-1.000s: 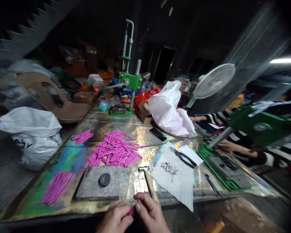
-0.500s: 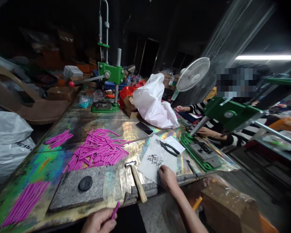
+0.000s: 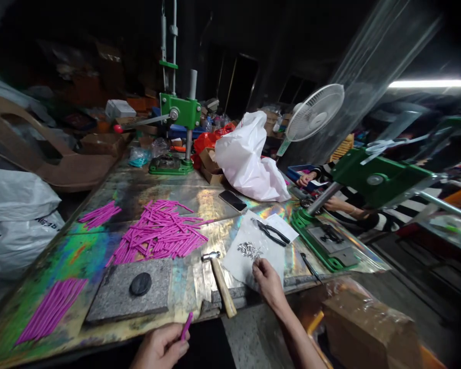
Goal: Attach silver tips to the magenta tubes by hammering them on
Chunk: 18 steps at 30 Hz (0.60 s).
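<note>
At the table's front edge my left hand (image 3: 163,344) is closed around a magenta stick (image 3: 187,325), its upper end poking out past the fingers. My right hand (image 3: 268,279) reaches over a white sheet (image 3: 236,260), fingers pinched together at the near side of a pile of small metal pieces (image 3: 249,250); what lies between the fingertips is hidden. Between my hands rests a hammer (image 3: 223,289) with a wooden handle. A heap of magenta sticks (image 3: 159,233) lies behind a grey stone slab (image 3: 159,297), which carries a round black disc (image 3: 140,284).
Black-handled pliers (image 3: 272,232) lie on the sheet, near a phone (image 3: 232,201). Green presses stand at the back (image 3: 180,110) and right (image 3: 372,179). Beyond the right press, a co-worker's hands (image 3: 340,205) are busy. A white bag (image 3: 249,159) and a fan (image 3: 317,113) stand behind.
My right hand has left the stick and moved right to the metal pieces. My left hand keeps the stick, lower left. The view swung right, then slightly back.
</note>
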Available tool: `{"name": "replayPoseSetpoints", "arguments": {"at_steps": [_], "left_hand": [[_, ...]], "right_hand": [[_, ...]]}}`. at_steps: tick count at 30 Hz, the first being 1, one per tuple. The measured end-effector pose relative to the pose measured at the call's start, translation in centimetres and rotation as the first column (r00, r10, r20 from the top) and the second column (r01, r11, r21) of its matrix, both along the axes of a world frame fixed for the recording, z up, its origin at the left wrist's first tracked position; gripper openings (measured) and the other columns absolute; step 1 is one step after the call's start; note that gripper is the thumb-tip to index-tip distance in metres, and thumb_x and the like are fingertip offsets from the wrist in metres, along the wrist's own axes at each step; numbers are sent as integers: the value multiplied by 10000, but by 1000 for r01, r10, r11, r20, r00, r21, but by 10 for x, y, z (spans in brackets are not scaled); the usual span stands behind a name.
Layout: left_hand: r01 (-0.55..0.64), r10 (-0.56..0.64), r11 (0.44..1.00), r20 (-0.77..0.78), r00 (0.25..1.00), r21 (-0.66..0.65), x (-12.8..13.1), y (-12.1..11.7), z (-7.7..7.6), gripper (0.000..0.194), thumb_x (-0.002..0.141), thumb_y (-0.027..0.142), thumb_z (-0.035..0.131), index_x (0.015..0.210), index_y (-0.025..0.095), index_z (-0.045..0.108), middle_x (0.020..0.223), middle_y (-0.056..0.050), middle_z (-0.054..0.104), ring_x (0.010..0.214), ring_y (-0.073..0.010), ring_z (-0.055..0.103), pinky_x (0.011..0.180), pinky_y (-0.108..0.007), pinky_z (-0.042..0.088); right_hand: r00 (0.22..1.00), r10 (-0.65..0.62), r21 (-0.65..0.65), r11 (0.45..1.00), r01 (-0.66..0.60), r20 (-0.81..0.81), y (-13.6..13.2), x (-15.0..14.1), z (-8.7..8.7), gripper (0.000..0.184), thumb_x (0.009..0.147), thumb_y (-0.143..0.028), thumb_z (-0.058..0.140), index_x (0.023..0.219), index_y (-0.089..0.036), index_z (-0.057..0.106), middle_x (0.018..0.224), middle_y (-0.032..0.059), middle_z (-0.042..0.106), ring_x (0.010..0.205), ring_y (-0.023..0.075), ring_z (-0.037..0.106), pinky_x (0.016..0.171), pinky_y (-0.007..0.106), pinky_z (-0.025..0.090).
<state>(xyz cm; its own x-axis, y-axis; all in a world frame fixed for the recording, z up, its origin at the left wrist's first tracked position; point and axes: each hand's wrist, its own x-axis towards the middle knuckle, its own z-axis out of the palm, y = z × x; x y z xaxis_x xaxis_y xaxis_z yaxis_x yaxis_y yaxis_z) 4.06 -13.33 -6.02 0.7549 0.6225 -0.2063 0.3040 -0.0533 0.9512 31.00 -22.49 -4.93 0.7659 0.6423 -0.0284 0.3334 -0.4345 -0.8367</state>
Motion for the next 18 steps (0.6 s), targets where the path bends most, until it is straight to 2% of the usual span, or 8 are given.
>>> {"name": "replayPoseSetpoints", "arguments": {"at_steps": [3, 7, 12, 14, 18], "left_hand": [[-43, 43, 995, -3, 999, -88, 3, -1, 7, 157, 667, 307, 558, 630, 158, 594, 495, 44, 440, 472, -92, 366, 447, -179, 308], [-51, 51, 988, -6, 999, -146, 9, 3, 20, 168, 666, 296, 574, 617, 137, 590, 499, 48, 448, 453, -79, 358, 430, -180, 295], [-65, 83, 978, 81, 993, -198, 18, 4, 26, 235, 700, 352, 563, 677, 121, 596, 511, 40, 458, 470, -83, 388, 424, -175, 322], [-83, 113, 972, 129, 985, -221, 21, 3, 27, 250, 698, 368, 565, 700, 120, 597, 518, 37, 471, 460, -80, 394, 421, -177, 334], [-105, 159, 964, 215, 964, -244, 25, 1, 34, 273, 705, 389, 558, 634, 125, 569, 503, 38, 460, 436, -70, 374, 401, -171, 309]], "right_hand": [[978, 92, 149, 987, -64, -189, 2, -18, 11, 239, 681, -436, 479, 674, -202, 431, 567, -48, 414, 506, 121, 414, 510, 253, 344], [897, 214, 258, 959, -117, -386, 7, -54, 27, 271, 702, -448, 516, 652, -195, 430, 537, -39, 466, 488, 110, 430, 499, 243, 338], [685, 316, 387, 920, -54, -657, 15, -102, 37, 263, 695, -397, 599, 642, -179, 461, 526, -31, 508, 470, 86, 394, 474, 212, 284], [659, 355, 433, 900, -51, -663, 18, -117, 38, 260, 685, -375, 626, 615, -171, 480, 505, -45, 471, 482, 81, 366, 487, 209, 279], [689, 368, 441, 894, -79, -625, 23, -139, 38, 280, 664, -397, 637, 575, -177, 488, 513, -55, 412, 495, 91, 359, 496, 218, 307]]}}
